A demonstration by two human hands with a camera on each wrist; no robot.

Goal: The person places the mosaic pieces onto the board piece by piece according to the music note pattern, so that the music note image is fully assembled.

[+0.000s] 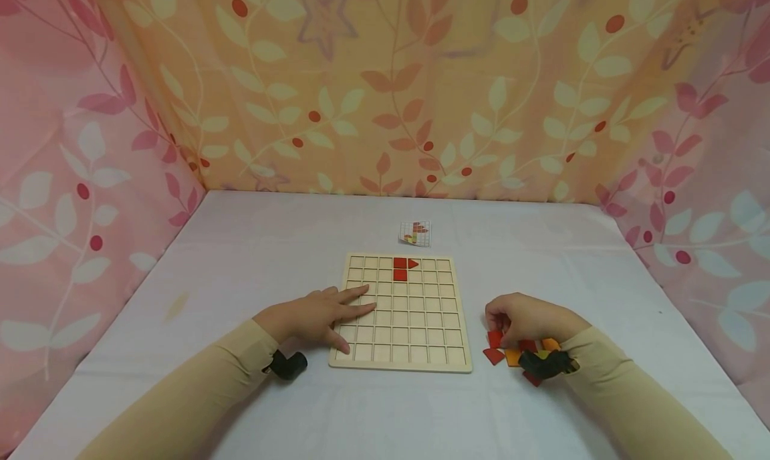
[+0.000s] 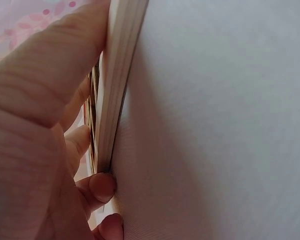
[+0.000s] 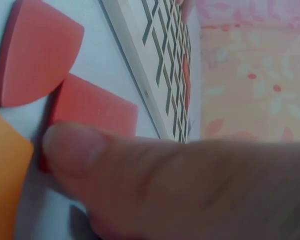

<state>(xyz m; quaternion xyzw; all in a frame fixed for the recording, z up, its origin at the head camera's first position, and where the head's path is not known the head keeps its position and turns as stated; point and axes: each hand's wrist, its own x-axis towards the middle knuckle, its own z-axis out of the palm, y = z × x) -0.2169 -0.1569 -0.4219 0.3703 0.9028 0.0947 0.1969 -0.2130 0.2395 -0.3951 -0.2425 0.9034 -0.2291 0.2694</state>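
A wooden grid board [image 1: 400, 366] lies flat, with two red square tiles [image 1: 400, 275] and a red pointed tile [image 1: 412, 264] in its upper cells. My left hand [image 1: 319, 313] rests spread over the board's left side, thumb by the lower left corner; from the left wrist, some fingertips show beside the board's edge [image 2: 117, 85]. Right of the board, my right hand [image 1: 532, 316] pinches a red square tile [image 3: 100, 107] low at the table, the thumb [image 3: 75, 150] on its edge. Beside that tile lie a red curved-edged tile [image 3: 37, 55] and an orange tile [image 3: 5, 180].
More red, orange and yellow-green tiles [image 1: 550, 344] lie under and around my right hand, partly hidden by it and the black wrist camera [image 1: 544, 364]. Behind the board sits a small card [image 1: 416, 233] printed with a coloured grid pattern. Patterned cloth walls [image 1: 385, 112] enclose the table.
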